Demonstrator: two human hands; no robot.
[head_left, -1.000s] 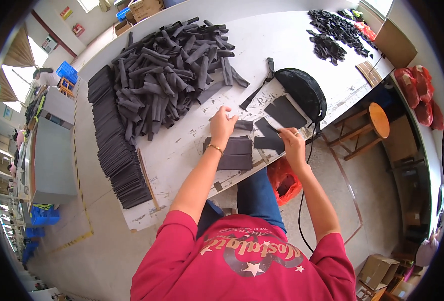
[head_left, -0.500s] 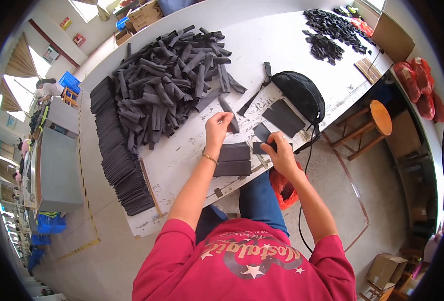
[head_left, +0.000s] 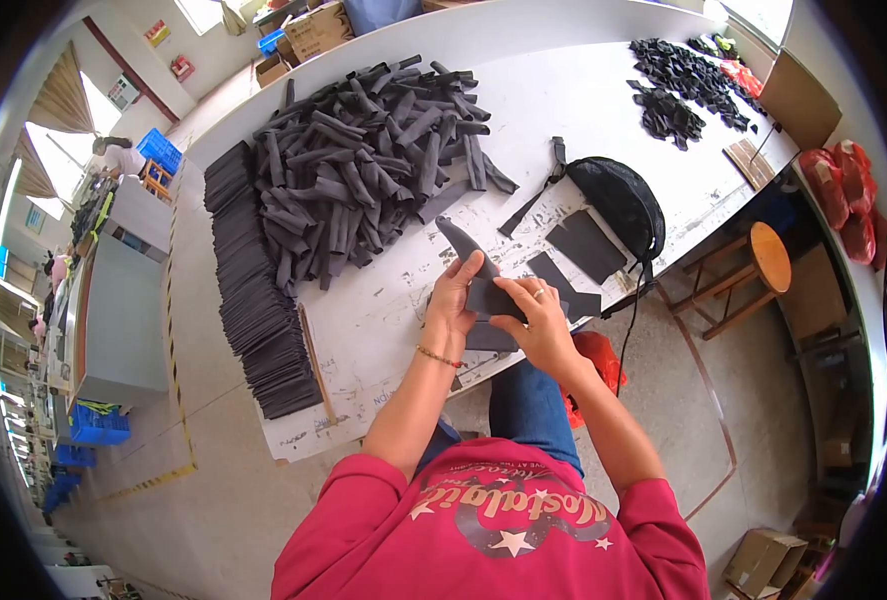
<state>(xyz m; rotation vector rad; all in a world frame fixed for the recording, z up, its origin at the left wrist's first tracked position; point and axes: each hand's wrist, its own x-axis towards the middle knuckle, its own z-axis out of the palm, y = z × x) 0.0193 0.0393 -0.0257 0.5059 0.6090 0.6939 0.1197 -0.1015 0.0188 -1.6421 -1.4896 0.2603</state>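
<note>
My left hand (head_left: 451,292) grips a dark grey fabric sleeve (head_left: 459,238) whose far end points away from me. Close against it, my right hand (head_left: 541,322) has its fingers closed on a dark flat rectangular piece (head_left: 487,298), which meets the sleeve's near end. Whether the piece is inside the sleeve cannot be made out. Beneath my hands a stack of folded dark pieces (head_left: 491,338) is partly hidden. Loose dark flat pieces (head_left: 585,303) lie right of my right hand, with a further dark flat stack (head_left: 588,246) beyond them.
A heap of grey fabric sleeves (head_left: 363,165) covers the far left of the white table (head_left: 363,335). Beside it runs a long row of packed dark pieces (head_left: 258,300). A black zipped bag (head_left: 618,205) sits at right, near a wooden stool (head_left: 769,258). A red plastic bag (head_left: 597,362) hangs below the edge.
My right hand has moved left with a dark flat piece from the loose pieces to my left hand. Both hands now meet at the sleeve. The view has shifted slightly.
</note>
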